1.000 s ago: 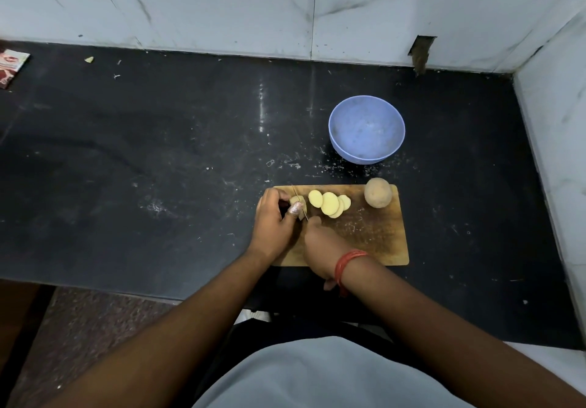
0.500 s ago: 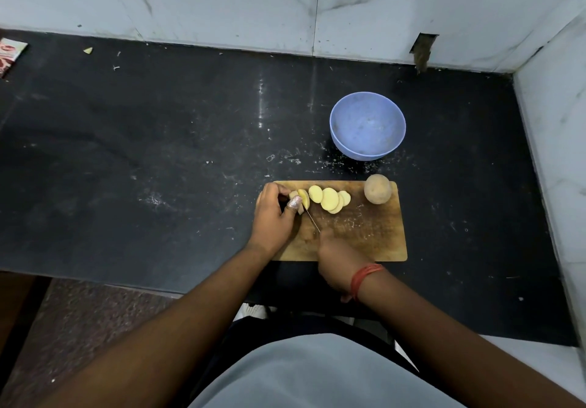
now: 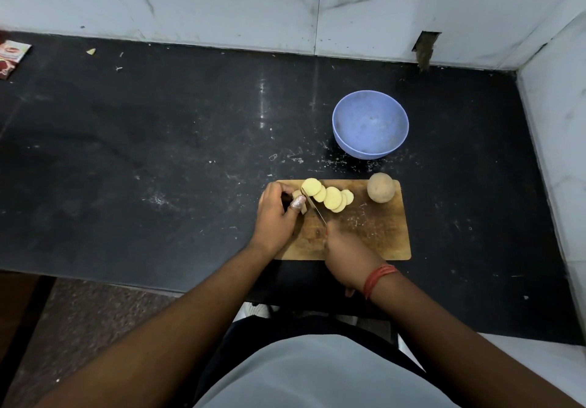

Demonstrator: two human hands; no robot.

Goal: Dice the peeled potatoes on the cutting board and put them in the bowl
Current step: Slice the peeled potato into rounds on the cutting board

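A wooden cutting board lies on the black counter. Several round yellow potato slices fan across its far left part. My left hand grips the small remaining potato end at the board's left edge; one fingertip is wrapped in tape. My right hand holds a knife whose thin blade stands between the potato end and the slices. A whole round potato sits at the board's far right corner. The blue bowl stands beyond the board with nothing in it.
White tiled walls close the counter at the back and on the right. A red and white packet lies at the far left edge. Small scraps and white specks dot the counter. The counter's front edge runs just below the board.
Another slice has come off the potato end and leans on the row. My right hand with the knife drew back toward me, then moved forward again.
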